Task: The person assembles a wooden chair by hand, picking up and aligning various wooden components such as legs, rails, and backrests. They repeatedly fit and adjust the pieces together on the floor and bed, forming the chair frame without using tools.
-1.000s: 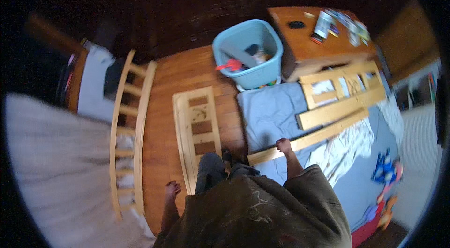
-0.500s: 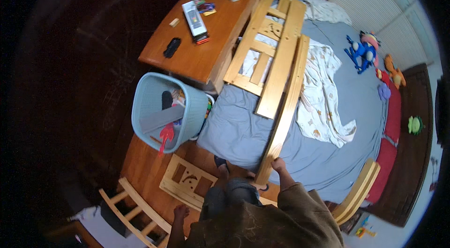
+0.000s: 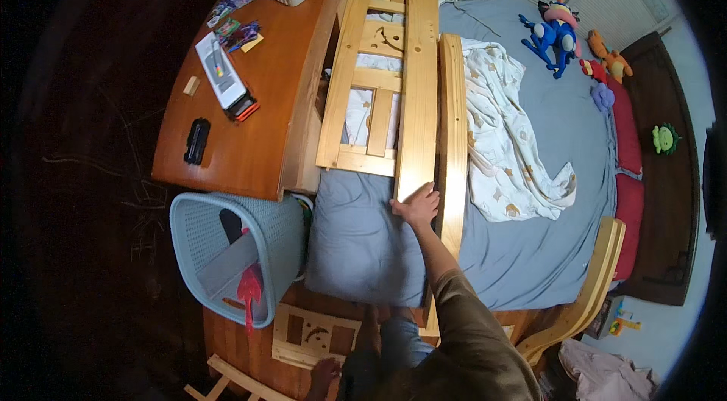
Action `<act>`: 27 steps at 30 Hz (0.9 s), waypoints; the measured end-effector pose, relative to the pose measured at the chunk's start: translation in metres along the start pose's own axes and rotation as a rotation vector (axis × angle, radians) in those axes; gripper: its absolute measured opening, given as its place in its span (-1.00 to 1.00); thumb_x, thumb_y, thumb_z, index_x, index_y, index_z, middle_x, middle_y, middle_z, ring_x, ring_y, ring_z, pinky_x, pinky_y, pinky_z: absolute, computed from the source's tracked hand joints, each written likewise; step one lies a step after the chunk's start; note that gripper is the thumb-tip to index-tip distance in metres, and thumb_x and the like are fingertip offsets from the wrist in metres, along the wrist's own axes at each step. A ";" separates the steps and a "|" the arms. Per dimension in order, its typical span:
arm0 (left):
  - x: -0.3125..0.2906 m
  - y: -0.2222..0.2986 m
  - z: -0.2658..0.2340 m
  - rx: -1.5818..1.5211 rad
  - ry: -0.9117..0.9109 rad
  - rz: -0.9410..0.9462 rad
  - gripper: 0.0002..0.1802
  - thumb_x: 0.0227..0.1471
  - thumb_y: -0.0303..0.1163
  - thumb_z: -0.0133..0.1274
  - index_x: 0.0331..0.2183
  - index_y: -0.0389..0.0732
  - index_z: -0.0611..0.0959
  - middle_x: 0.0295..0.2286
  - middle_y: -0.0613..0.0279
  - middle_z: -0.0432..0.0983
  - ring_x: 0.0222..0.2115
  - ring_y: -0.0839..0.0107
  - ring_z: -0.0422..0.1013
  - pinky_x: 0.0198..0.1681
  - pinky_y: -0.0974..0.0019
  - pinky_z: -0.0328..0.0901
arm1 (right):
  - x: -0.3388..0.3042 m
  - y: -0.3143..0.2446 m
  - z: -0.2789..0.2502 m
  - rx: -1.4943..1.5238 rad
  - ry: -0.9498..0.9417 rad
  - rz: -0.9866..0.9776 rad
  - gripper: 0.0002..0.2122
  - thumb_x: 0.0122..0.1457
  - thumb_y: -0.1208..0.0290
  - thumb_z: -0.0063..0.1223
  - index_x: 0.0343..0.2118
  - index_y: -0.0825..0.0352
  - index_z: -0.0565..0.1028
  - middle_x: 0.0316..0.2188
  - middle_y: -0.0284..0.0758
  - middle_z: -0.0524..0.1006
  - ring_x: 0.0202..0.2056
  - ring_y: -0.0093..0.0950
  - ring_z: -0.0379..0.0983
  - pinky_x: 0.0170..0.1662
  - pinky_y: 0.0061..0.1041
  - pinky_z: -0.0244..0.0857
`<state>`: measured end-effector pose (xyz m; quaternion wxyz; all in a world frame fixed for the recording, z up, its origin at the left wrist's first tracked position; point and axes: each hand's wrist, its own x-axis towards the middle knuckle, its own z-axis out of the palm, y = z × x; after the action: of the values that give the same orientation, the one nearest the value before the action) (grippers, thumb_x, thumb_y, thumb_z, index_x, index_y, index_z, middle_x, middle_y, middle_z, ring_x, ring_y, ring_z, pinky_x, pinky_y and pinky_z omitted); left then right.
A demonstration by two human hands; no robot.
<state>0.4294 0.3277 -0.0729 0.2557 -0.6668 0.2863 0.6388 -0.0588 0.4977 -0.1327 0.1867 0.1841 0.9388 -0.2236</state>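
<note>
My right hand is at the near end of a wide pale wooden board, its thumb at the left edge and its fingers over the right edge. That board lies along a slatted wooden bed panel with a cut-out face, on the grey-sheeted bed. Just to the right is a long wooden rail; its near end runs down past my right forearm. Low by my legs hangs my left hand, dark and blurred, near a small wooden panel with a cut-out face on the floor.
A brown desk with small items stands at the left. Beside its near end is a blue basket holding a red toy shovel. A wooden ladder-like frame is at lower left; curved wooden pieces lean by the bed at right.
My right hand has left the near end of the long rail and moved forward onto the wide board. The view has shifted, with my body now leaning further over the bed.
</note>
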 end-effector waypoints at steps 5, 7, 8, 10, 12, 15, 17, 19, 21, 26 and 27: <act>-0.004 0.003 0.034 0.205 0.021 0.015 -0.70 0.05 -0.31 -0.05 -0.24 -0.34 0.46 -0.43 0.06 0.43 -0.47 0.34 0.38 -0.39 0.30 0.31 | 0.029 -0.026 0.016 -0.151 0.005 0.086 0.19 -0.37 0.06 0.36 0.19 0.29 -0.36 0.06 0.13 -0.03 0.07 0.00 -0.03 0.04 -0.02 -0.05; -0.006 -0.001 0.040 0.195 -0.015 0.024 -0.66 0.07 -0.27 -0.07 -0.18 -0.33 0.45 -0.40 0.02 0.44 -0.44 0.32 0.40 -0.36 0.28 0.32 | 0.028 -0.026 0.007 -0.097 -0.032 0.058 0.17 -0.36 0.09 0.35 0.19 0.30 -0.35 -0.01 0.08 0.05 0.00 -0.03 0.04 -0.01 -0.04 0.00; 0.001 0.009 0.051 0.296 0.064 -0.015 -0.65 0.09 -0.24 -0.09 -0.17 -0.30 0.45 -0.41 0.08 0.44 -0.43 0.35 0.40 -0.36 0.28 0.33 | 0.025 -0.024 0.005 -0.111 -0.013 0.055 0.17 -0.36 0.10 0.35 0.19 0.30 -0.34 -0.04 0.05 0.07 -0.04 -0.06 0.06 -0.03 -0.06 0.02; 0.004 0.028 0.073 0.064 0.000 0.078 -0.77 0.06 -0.31 -0.06 -0.34 -0.29 0.47 -0.51 0.17 0.38 -0.53 0.43 0.33 -0.47 0.36 0.26 | 0.021 -0.020 -0.006 -0.128 0.038 0.045 0.16 -0.37 0.12 0.35 0.19 0.29 -0.32 -0.11 -0.01 0.12 -0.12 -0.10 0.10 -0.08 -0.12 0.05; 0.008 0.047 0.093 -0.085 -0.067 0.156 -0.82 0.04 -0.34 -0.03 -0.41 -0.27 0.48 -0.53 0.23 0.37 -0.56 0.46 0.29 -0.51 0.39 0.23 | 0.010 -0.014 -0.021 -0.082 0.001 0.043 0.15 -0.39 0.12 0.35 0.19 0.29 -0.30 -0.10 0.01 0.11 -0.10 -0.08 0.09 -0.08 -0.12 0.05; 0.020 0.095 0.136 0.203 -0.190 0.363 -0.83 0.04 -0.34 -0.02 -0.34 -0.24 0.49 -0.43 0.24 0.41 -0.51 0.45 0.31 -0.45 0.38 0.27 | -0.024 0.003 -0.035 -0.036 -0.081 0.010 0.17 -0.42 0.11 0.33 0.19 0.26 -0.32 -0.16 0.01 0.13 -0.11 -0.07 0.11 -0.05 -0.18 0.11; 0.062 0.118 0.160 0.402 -0.392 0.670 -0.63 0.04 -0.27 -0.01 -0.12 -0.21 0.40 -0.27 0.25 0.38 -0.36 0.47 0.35 -0.30 0.37 0.28 | -0.059 0.018 -0.048 0.030 -0.167 -0.038 0.18 -0.43 0.13 0.34 0.19 0.29 -0.32 -0.17 0.02 0.13 -0.12 -0.06 0.12 -0.04 -0.20 0.11; 0.040 0.156 0.219 0.343 -0.303 0.825 -0.68 0.02 -0.31 0.02 -0.20 -0.29 0.42 -0.30 0.23 0.41 -0.27 0.47 0.34 -0.16 0.39 0.24 | -0.095 0.030 -0.051 0.043 -0.196 -0.067 0.18 -0.42 0.09 0.33 0.18 0.33 -0.33 -0.17 -0.01 0.11 -0.15 -0.11 0.11 -0.05 -0.17 0.07; 0.024 0.185 0.263 0.344 -0.364 0.965 -0.55 -0.02 -0.31 0.07 -0.13 -0.30 0.34 -0.23 0.16 0.38 -0.23 0.42 0.34 -0.11 0.37 0.23 | -0.131 0.034 -0.063 0.059 -0.246 -0.036 0.19 -0.43 0.11 0.33 0.18 0.35 -0.34 -0.17 0.00 0.10 -0.16 -0.12 0.11 -0.04 -0.18 0.05; -0.001 0.202 0.326 0.670 -0.226 0.891 -0.27 -0.17 -0.27 0.22 -0.05 -0.35 0.22 -0.19 0.07 0.36 -0.21 0.34 0.35 -0.10 0.34 0.23 | -0.203 0.051 -0.057 -0.012 -0.221 0.028 0.14 -0.41 0.15 0.32 0.18 0.34 -0.29 -0.07 0.08 0.05 -0.06 -0.03 0.04 0.03 -0.13 -0.06; 0.000 0.200 0.330 0.781 -0.118 0.885 -0.23 -0.21 -0.27 0.25 -0.05 -0.36 0.21 -0.19 0.06 0.36 -0.21 0.34 0.35 -0.11 0.34 0.24 | -0.214 0.050 -0.054 -0.040 -0.209 0.049 0.14 -0.40 0.16 0.32 0.18 0.34 -0.29 -0.06 0.08 0.05 -0.05 -0.02 0.02 0.04 -0.13 -0.07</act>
<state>0.0552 0.4197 -0.0858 0.2067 -0.3039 0.7364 0.5680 0.1330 0.5097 -0.0130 0.2928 0.1789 0.9136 -0.2182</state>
